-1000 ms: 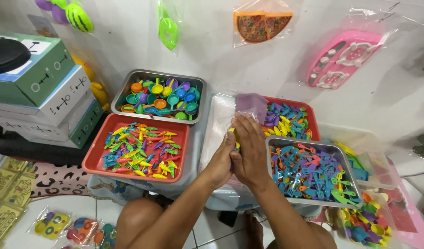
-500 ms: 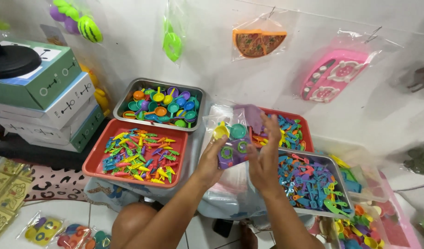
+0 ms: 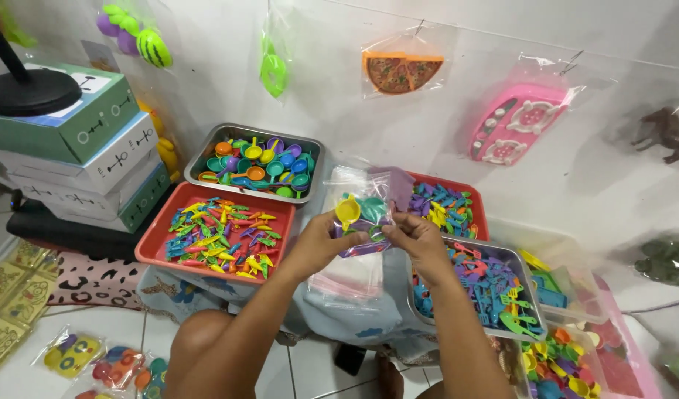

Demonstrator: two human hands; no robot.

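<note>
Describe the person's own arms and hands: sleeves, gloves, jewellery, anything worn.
Both forearms are bare up to the bottom edge of the picture; no sleeves show. The left hand and right hand wear no gloves. No ring, watch or bracelet can be seen, though the fingers are too small to rule out a thin ring.

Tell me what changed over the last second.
Both hands, left and right, rose from the bag pile and moved apart, now holding up a small clear bag of toys, taken up since then. The trays, red and metal, did not move.
</note>
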